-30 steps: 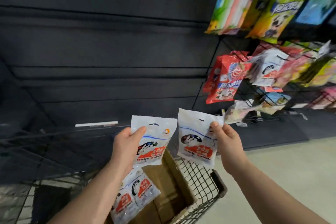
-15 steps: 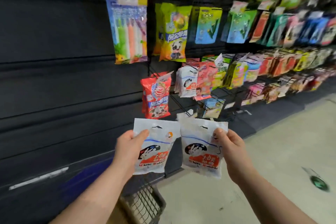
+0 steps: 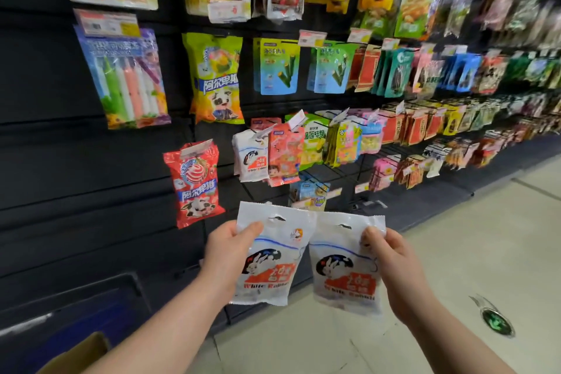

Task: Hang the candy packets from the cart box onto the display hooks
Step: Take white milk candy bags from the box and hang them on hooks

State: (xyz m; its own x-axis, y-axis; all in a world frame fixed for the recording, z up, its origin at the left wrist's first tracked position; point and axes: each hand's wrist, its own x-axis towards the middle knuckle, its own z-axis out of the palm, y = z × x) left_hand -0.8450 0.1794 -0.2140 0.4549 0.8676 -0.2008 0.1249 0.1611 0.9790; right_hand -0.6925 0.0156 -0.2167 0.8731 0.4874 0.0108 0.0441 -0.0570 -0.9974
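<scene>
A white rabbit-printed plastic candy packet (image 3: 273,252) is gripped by the left hand (image 3: 226,252); a twin packet (image 3: 343,267) at its three o'clock is pinched by the right hand (image 3: 394,264).

Your left hand (image 3: 226,252) holds the left packet (image 3: 267,267) and your right hand (image 3: 394,264) the right packet (image 3: 346,279). Each reads "White Rabbit" near its bottom. The hanging white packet (image 3: 250,158) bears the same words. The yellow bag (image 3: 216,79) and the red bag (image 3: 194,185) read "阿尔卑斯". The price tags (image 3: 106,24) are too blurred to read.

The dark display wall (image 3: 76,167) carries rows of hanging snack packets (image 3: 329,70), white candy packets (image 3: 252,158) among them.
</scene>
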